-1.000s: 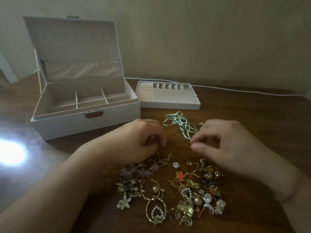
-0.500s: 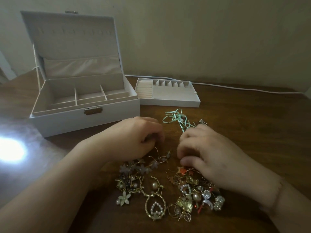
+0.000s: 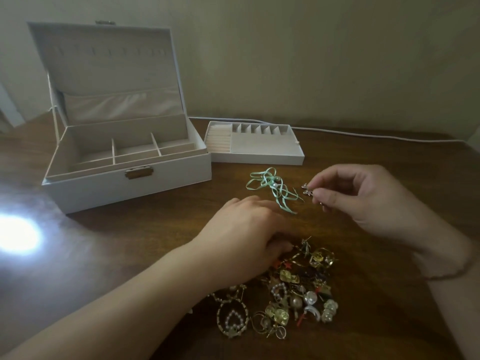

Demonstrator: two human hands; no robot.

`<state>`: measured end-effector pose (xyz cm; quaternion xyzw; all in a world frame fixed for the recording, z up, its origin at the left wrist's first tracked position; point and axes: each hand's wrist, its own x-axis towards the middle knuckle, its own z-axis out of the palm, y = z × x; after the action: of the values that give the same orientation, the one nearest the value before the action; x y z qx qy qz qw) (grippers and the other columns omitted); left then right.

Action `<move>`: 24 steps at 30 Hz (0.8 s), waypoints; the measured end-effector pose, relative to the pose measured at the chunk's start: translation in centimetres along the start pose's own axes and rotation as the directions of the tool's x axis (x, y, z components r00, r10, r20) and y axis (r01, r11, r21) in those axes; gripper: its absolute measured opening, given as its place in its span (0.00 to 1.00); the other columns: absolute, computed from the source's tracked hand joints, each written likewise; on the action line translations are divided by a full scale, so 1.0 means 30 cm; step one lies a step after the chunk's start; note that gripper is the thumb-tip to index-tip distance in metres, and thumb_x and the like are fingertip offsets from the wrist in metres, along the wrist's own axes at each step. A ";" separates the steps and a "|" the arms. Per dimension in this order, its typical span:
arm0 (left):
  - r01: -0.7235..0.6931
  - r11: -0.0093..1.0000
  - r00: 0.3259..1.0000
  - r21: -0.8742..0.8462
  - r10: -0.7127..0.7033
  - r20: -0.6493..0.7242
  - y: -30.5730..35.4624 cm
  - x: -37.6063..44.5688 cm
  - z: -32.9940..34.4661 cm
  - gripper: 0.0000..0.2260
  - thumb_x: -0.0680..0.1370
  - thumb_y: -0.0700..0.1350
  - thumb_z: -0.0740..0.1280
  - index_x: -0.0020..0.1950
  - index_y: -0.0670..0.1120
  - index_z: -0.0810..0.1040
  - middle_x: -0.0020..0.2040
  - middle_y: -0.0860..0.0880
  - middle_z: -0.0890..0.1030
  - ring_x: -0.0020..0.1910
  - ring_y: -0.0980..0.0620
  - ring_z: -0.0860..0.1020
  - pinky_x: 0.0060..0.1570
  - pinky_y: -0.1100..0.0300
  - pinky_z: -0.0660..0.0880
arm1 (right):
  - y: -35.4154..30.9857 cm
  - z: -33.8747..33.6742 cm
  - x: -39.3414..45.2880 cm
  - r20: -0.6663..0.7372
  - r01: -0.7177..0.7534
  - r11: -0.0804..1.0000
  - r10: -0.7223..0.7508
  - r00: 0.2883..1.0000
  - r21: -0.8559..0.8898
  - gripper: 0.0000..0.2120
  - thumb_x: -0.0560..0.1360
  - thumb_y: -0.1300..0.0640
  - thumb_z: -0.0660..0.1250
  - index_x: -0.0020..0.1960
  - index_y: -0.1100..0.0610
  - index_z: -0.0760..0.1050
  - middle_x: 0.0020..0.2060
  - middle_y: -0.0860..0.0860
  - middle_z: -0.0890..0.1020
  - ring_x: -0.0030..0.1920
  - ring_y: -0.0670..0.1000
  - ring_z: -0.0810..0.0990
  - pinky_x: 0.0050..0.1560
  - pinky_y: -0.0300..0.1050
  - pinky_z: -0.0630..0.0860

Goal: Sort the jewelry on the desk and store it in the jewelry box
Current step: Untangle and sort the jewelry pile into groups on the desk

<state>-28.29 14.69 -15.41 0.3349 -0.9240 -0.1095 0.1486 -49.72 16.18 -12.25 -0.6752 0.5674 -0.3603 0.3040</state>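
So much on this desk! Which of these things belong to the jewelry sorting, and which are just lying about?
Part of the job:
- jewelry pile, left hand resting on it
- small silver piece, pinched by the right hand
- mint ribbon piece
- open jewelry box
- removable tray beside the box

Just lying about:
- white cable along the wall
- bright light patch on the desk

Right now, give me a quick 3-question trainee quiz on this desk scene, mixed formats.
1. True or false: the lid of the white compartmented jewelry box is closed.
2. What does the right hand hold? A) mint-green ribbon piece B) small silvery jewelry piece C) pearl heart hoop earring
3. Fill in: the removable white tray insert sits on the brown wooden desk to the box's ____.

Key: 1 false; 2 B; 3 right
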 end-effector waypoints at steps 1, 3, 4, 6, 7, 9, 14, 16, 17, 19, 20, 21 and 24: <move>0.005 1.000 1.000 0.006 -0.005 0.009 0.001 0.005 0.003 0.12 0.79 0.55 0.65 0.62 0.63 0.78 0.58 0.62 0.77 0.61 0.59 0.71 0.61 0.55 0.68 | -0.001 -0.002 -0.002 0.008 0.016 0.997 -0.015 1.000 -0.077 0.06 0.72 0.58 0.71 0.45 0.47 0.81 0.38 0.46 0.84 0.38 0.45 0.81 0.41 0.40 0.79; 0.012 1.000 1.000 0.006 -0.012 0.002 -0.003 0.012 0.006 0.10 0.79 0.55 0.66 0.59 0.64 0.79 0.57 0.63 0.77 0.61 0.60 0.70 0.62 0.55 0.67 | -0.004 -0.006 -0.008 0.016 0.019 0.966 -0.016 1.000 -0.256 0.06 0.73 0.56 0.71 0.43 0.44 0.81 0.37 0.43 0.83 0.39 0.41 0.80 0.36 0.33 0.74; 0.018 1.000 1.000 0.004 -0.018 0.001 -0.007 0.014 0.005 0.09 0.78 0.55 0.66 0.58 0.63 0.80 0.56 0.64 0.76 0.60 0.61 0.70 0.62 0.56 0.66 | -0.008 -0.009 -0.014 0.024 0.011 0.938 -0.003 1.000 -0.348 0.07 0.74 0.55 0.71 0.43 0.42 0.79 0.36 0.41 0.81 0.39 0.39 0.79 0.34 0.31 0.71; 0.005 1.000 1.000 0.029 -0.005 0.019 -0.022 0.011 -0.005 0.08 0.78 0.55 0.67 0.55 0.63 0.80 0.52 0.66 0.75 0.56 0.64 0.68 0.60 0.59 0.64 | -0.012 -0.020 -0.026 0.050 -0.004 0.859 0.034 0.998 -0.511 0.08 0.74 0.53 0.70 0.44 0.39 0.76 0.40 0.38 0.78 0.43 0.38 0.76 0.37 0.32 0.69; -0.020 0.998 0.999 0.053 0.018 0.038 -0.034 0.005 -0.014 0.07 0.78 0.55 0.67 0.54 0.62 0.80 0.50 0.66 0.73 0.54 0.65 0.66 0.59 0.60 0.64 | -0.015 -0.027 -0.032 0.062 -0.012 0.820 0.058 0.996 -0.573 0.08 0.75 0.52 0.69 0.45 0.38 0.75 0.42 0.38 0.77 0.45 0.39 0.75 0.40 0.34 0.71; -0.072 0.994 0.995 0.088 0.065 0.073 -0.064 -0.011 -0.038 0.05 0.77 0.54 0.67 0.52 0.61 0.80 0.49 0.66 0.73 0.52 0.66 0.66 0.58 0.60 0.64 | -0.024 -0.043 -0.049 0.085 -0.032 0.739 0.121 0.989 -0.673 0.09 0.75 0.51 0.69 0.46 0.37 0.73 0.43 0.38 0.75 0.47 0.40 0.74 0.46 0.41 0.76; -0.113 0.993 0.983 0.024 0.109 0.148 -0.123 -0.024 -0.085 0.03 0.76 0.52 0.69 0.49 0.61 0.80 0.49 0.66 0.76 0.54 0.64 0.70 0.61 0.56 0.70 | -0.034 -0.067 -0.078 0.188 -0.026 0.631 0.271 0.944 -0.776 0.08 0.75 0.50 0.69 0.45 0.39 0.72 0.42 0.40 0.75 0.43 0.41 0.74 0.42 0.38 0.74; -0.123 0.992 0.976 -0.041 0.129 0.173 -0.134 -0.022 -0.089 0.04 0.77 0.51 0.70 0.50 0.60 0.81 0.50 0.64 0.77 0.55 0.63 0.73 0.59 0.58 0.72 | -0.029 -0.068 -0.079 0.225 -0.024 0.635 0.308 0.924 -0.772 0.07 0.74 0.51 0.70 0.43 0.40 0.73 0.39 0.42 0.77 0.41 0.42 0.76 0.40 0.39 0.74; -0.115 0.991 0.978 -0.075 0.127 0.167 -0.140 -0.022 -0.091 0.05 0.76 0.51 0.70 0.51 0.59 0.82 0.50 0.64 0.78 0.55 0.62 0.74 0.58 0.59 0.74 | -0.025 -0.066 -0.079 0.244 -0.020 0.650 0.313 0.918 -0.760 0.07 0.74 0.50 0.71 0.43 0.40 0.74 0.37 0.42 0.78 0.39 0.42 0.77 0.39 0.40 0.75; -0.081 0.988 0.986 -0.130 0.098 0.131 -0.157 -0.025 -0.103 0.06 0.76 0.50 0.71 0.52 0.58 0.82 0.49 0.62 0.79 0.52 0.60 0.77 0.53 0.59 0.76 | -0.018 -0.064 -0.080 0.286 -0.013 0.690 0.317 0.904 -0.724 0.07 0.72 0.49 0.72 0.42 0.40 0.74 0.36 0.42 0.79 0.38 0.41 0.79 0.39 0.40 0.76; -0.063 0.987 0.990 -0.148 0.080 0.113 -0.167 -0.027 -0.109 0.06 0.76 0.49 0.71 0.52 0.57 0.82 0.47 0.62 0.79 0.50 0.59 0.78 0.50 0.59 0.77 | -0.018 -0.065 -0.083 0.310 -0.015 0.707 0.329 0.892 -0.707 0.07 0.72 0.49 0.73 0.43 0.40 0.75 0.36 0.41 0.80 0.39 0.40 0.79 0.39 0.40 0.76; -0.047 0.985 0.993 -0.164 0.063 0.096 -0.177 -0.030 -0.116 0.06 0.75 0.48 0.71 0.51 0.57 0.82 0.46 0.61 0.79 0.48 0.58 0.79 0.47 0.59 0.78 | -0.017 -0.072 -0.086 0.335 -0.016 0.721 0.343 0.878 -0.693 0.08 0.72 0.49 0.73 0.44 0.39 0.75 0.38 0.40 0.80 0.40 0.39 0.78 0.40 0.40 0.76; -0.008 0.985 0.998 -0.174 0.018 0.056 -0.207 -0.040 -0.137 0.06 0.75 0.46 0.71 0.50 0.57 0.83 0.44 0.60 0.80 0.44 0.55 0.80 0.42 0.60 0.78 | -0.019 -0.127 -0.092 0.305 -0.011 0.753 0.280 0.910 -0.658 0.09 0.73 0.51 0.72 0.46 0.37 0.76 0.41 0.35 0.79 0.43 0.38 0.77 0.42 0.38 0.74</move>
<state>-22.34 10.39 -13.68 0.3115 -0.9169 -0.1983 0.1515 -52.83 19.00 -10.05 -0.7477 0.6368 0.0215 0.1871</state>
